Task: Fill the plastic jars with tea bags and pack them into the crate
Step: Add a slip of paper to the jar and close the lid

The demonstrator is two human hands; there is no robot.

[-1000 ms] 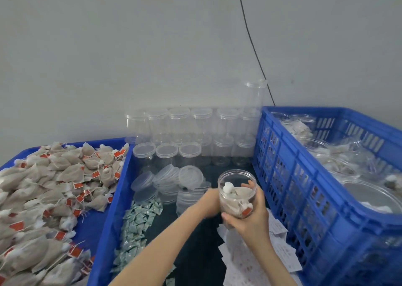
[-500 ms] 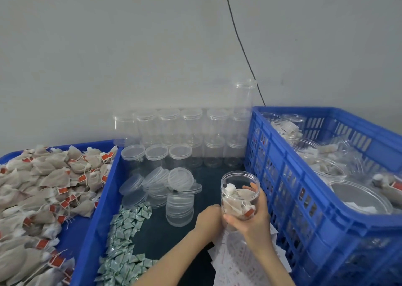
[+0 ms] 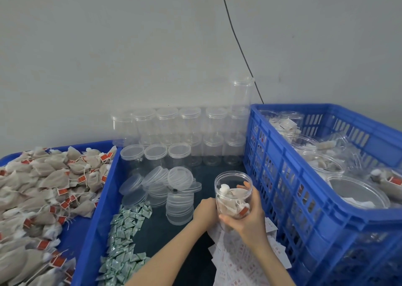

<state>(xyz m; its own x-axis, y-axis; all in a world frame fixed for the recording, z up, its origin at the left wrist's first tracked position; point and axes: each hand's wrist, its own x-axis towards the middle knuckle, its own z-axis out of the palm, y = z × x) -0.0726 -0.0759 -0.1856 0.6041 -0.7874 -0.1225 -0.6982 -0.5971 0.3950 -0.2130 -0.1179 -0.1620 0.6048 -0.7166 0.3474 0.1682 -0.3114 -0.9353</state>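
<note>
Bench layout, left to right, from my head camera.

On my left lies the tray (image 3: 95, 216) heaped with tea bags (image 3: 43, 190); in the middle, sachets (image 3: 124, 231) sit nearest me, loose lids (image 3: 165, 185) behind them, empty jars (image 3: 178, 133) stacked against the wall. The crate (image 3: 304, 198) stands on my right with filled jars (image 3: 322, 166) inside. Between lids and crate, my hands flank one jar (image 3: 233, 195) above paper slips (image 3: 239, 261).

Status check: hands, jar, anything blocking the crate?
Right hand gripping open jar of tea bags. Left hand beside it. Crate right, path clear.
</note>
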